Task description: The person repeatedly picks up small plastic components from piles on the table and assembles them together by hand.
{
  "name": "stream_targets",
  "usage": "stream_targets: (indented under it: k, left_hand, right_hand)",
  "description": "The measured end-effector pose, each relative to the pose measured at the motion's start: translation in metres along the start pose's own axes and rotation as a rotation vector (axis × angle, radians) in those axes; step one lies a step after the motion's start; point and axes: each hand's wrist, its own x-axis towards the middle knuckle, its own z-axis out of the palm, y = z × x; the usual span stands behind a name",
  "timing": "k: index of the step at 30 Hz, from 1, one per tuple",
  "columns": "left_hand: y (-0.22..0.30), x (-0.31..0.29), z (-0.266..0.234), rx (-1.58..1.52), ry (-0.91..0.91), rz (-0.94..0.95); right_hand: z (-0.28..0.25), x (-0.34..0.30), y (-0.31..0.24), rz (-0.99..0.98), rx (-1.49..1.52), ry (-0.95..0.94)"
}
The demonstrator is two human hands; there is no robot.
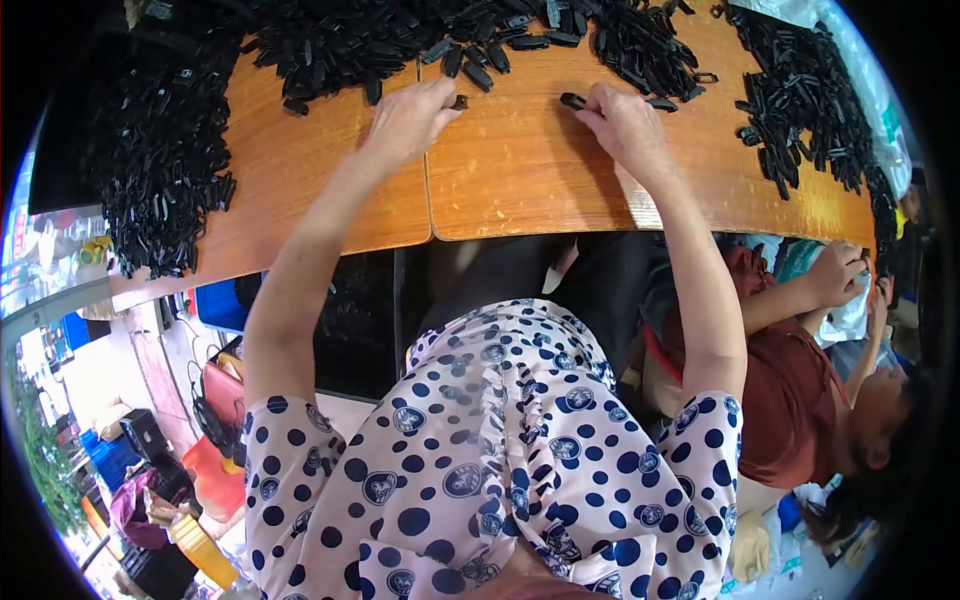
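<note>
My left hand [408, 118] is above the wooden table, its fingers closed on a small black plastic part [460, 102] whose end sticks out past the fingertips. A little to the right, my right hand [630, 128] pinches another small dark plastic part [573, 101] between thumb and fingers. The two hands are apart, with bare tabletop [515, 170] between them. Just beyond the hands lies a large heap of elongated black plastic parts [345, 50]. Several loose parts [477, 76] lie at its near edge, and one part [662, 104] rests beside my right hand's knuckles.
More black parts are heaped at the table's left [165, 170] and right [815, 100]. A seam runs down the tabletop. On my right sits a person in a dark red top [790, 390], hands at the table's edge. Bags, boxes and a red stool [215, 480] stand at lower left.
</note>
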Motion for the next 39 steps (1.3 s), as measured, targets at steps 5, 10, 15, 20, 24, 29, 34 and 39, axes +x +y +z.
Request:
stream_targets:
  k: [5, 10, 15, 20, 24, 29, 34, 39]
  left_hand:
    - [0.031, -0.041, 0.025, -0.735, 0.169, -0.324]
    - [0.081, -0.069, 0.026, -1.156, 0.39, -0.328]
    - [0.097, -0.075, 0.025, -1.068, 0.454, -0.18]
    - [0.104, -0.076, 0.02, -0.937, 0.447, -0.132]
    - [0.113, -0.076, 0.011, -0.835, 0.432, -0.132]
    - [0.117, -0.077, 0.006, -0.762, 0.44, -0.095]
    - [0.113, -0.081, -0.003, -0.438, 0.447, 0.009]
    - [0.109, -0.081, -0.009, -0.296, 0.466, 0.172]
  right_hand:
    - [-0.019, -0.019, -0.051, 0.29, 1.03, -0.091]
    - [-0.026, -0.043, -0.086, 0.328, 1.645, -0.17]
    - [-0.023, -0.063, -0.101, 0.377, 1.873, -0.128]
    - [-0.018, -0.071, -0.104, 0.459, 2.028, -0.086]
    - [-0.018, -0.075, -0.104, 0.475, 2.051, -0.057]
    - [-0.016, -0.081, -0.105, 0.509, 1.94, -0.037]
    - [-0.026, -0.081, -0.097, 0.455, 1.743, -0.197]
    - [-0.027, -0.08, -0.094, 0.519, 1.685, -0.346]
